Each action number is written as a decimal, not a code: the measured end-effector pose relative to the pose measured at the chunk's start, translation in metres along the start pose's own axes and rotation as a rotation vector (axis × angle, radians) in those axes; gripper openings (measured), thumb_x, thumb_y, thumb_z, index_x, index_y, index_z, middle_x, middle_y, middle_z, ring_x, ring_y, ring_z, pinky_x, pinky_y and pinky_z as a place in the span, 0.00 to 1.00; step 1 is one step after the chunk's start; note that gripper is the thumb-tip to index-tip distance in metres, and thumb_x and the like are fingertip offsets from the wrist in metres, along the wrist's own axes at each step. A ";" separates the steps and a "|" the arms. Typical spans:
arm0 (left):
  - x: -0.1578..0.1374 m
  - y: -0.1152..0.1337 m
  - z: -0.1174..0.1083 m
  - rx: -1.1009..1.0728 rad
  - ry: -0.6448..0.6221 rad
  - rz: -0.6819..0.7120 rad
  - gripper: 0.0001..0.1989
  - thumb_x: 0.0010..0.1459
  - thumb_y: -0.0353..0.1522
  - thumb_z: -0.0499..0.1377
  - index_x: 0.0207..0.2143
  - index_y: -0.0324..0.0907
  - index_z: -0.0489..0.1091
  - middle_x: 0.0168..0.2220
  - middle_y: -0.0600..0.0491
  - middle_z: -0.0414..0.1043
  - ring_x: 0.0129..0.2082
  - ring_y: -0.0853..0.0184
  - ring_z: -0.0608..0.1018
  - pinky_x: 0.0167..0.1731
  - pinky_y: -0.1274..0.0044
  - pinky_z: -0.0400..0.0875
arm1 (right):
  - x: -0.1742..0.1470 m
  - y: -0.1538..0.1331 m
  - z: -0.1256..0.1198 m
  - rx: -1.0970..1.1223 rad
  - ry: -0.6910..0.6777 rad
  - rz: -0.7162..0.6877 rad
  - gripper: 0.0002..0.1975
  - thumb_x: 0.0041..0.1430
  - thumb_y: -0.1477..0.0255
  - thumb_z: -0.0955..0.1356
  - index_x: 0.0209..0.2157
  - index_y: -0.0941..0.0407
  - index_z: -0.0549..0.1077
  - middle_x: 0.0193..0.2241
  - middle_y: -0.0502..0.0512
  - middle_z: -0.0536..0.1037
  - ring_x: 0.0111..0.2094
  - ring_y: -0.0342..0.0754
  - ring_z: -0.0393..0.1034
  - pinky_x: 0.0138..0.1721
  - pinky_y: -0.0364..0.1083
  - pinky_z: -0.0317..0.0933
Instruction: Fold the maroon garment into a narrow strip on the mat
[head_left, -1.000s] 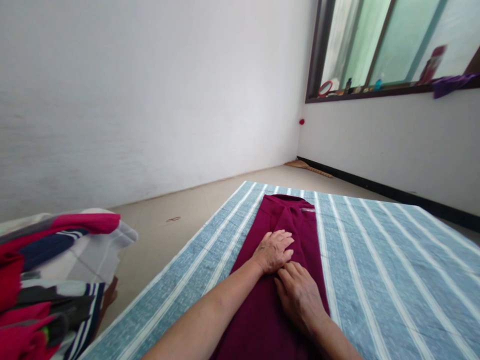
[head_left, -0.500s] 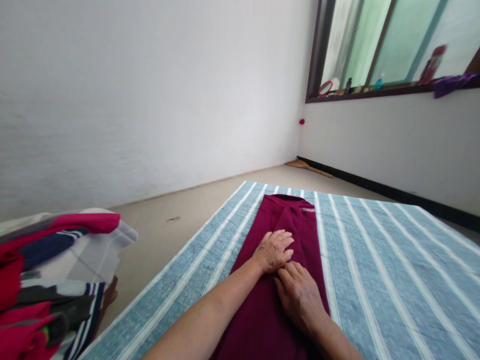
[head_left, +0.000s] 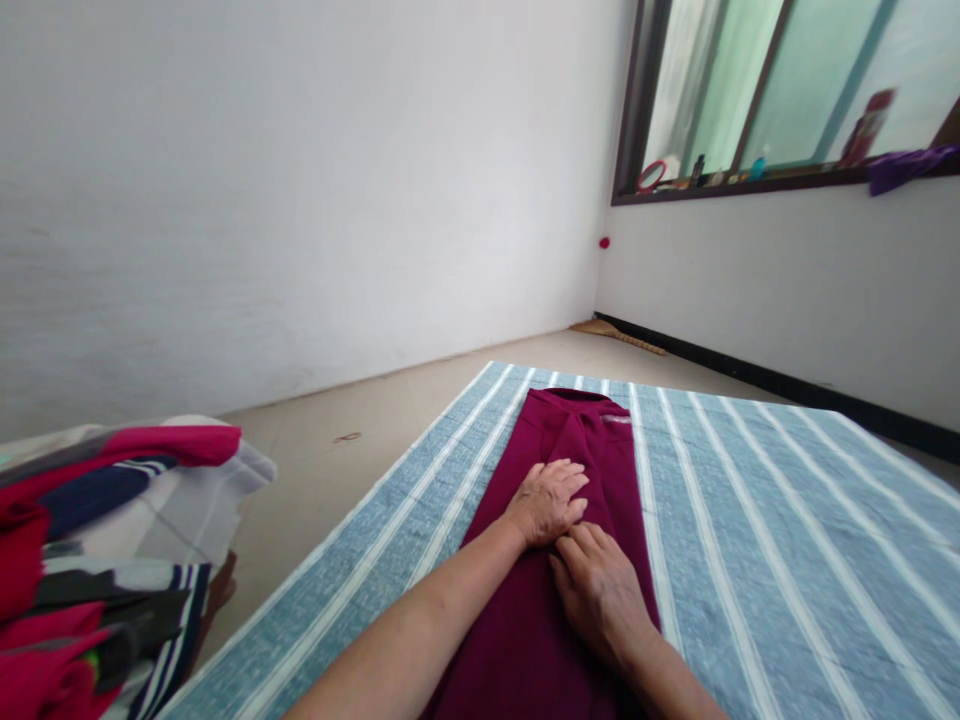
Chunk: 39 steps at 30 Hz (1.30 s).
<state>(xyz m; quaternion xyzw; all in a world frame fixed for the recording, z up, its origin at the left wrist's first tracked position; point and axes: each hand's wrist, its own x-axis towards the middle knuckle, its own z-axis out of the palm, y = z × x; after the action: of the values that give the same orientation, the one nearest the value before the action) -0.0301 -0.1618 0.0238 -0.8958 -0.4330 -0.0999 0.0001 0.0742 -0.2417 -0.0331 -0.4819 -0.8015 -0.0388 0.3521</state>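
A maroon garment point(head_left: 510, 630) lies folded into a long strip on a blue-and-white striped cloth point(head_left: 720, 560). Its dark opening faces the far end, and a small pale mark shows near the top right. My left hand point(head_left: 546, 503) rests palm down on the middle of the garment, fingers stretched out. Just nearer and to the right, my right hand point(head_left: 600, 590) has its fingers bent and held together at the fabric, with their tips beside the left thumb. The underside of the right hand is hidden.
Heaped clothes point(head_left: 112, 560) in red, navy, grey and white stand at the left. A thin loop point(head_left: 346, 438) lies on the floor beyond. By the far corner is a broom-like thing point(head_left: 619, 335). Bottles and a round mirror point(head_left: 651, 177) line the windowsill.
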 end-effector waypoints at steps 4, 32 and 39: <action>0.000 -0.001 0.002 0.000 -0.011 -0.046 0.21 0.59 0.39 0.50 0.55 0.61 0.61 0.57 0.69 0.62 0.58 0.68 0.60 0.51 0.77 0.51 | 0.000 0.000 0.000 0.003 0.003 0.002 0.07 0.60 0.76 0.60 0.31 0.55 0.68 0.28 0.54 0.69 0.34 0.49 0.63 0.39 0.49 0.57; 0.001 -0.002 0.005 0.023 0.003 -0.028 0.21 0.59 0.39 0.49 0.55 0.62 0.61 0.57 0.69 0.61 0.58 0.68 0.60 0.51 0.78 0.51 | 0.001 -0.001 -0.001 -0.001 0.010 0.003 0.08 0.60 0.76 0.60 0.30 0.55 0.68 0.27 0.54 0.68 0.33 0.49 0.63 0.38 0.48 0.57; 0.000 -0.003 0.004 0.027 0.035 0.022 0.20 0.60 0.38 0.48 0.55 0.59 0.62 0.58 0.67 0.60 0.57 0.70 0.61 0.51 0.79 0.51 | 0.001 -0.001 -0.001 0.002 -0.001 0.010 0.08 0.60 0.76 0.60 0.30 0.55 0.68 0.28 0.54 0.69 0.33 0.49 0.62 0.38 0.49 0.57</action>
<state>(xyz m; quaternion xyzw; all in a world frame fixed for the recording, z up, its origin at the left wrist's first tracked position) -0.0312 -0.1595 0.0192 -0.8986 -0.4244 -0.1097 0.0211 0.0733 -0.2424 -0.0318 -0.4854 -0.7993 -0.0361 0.3524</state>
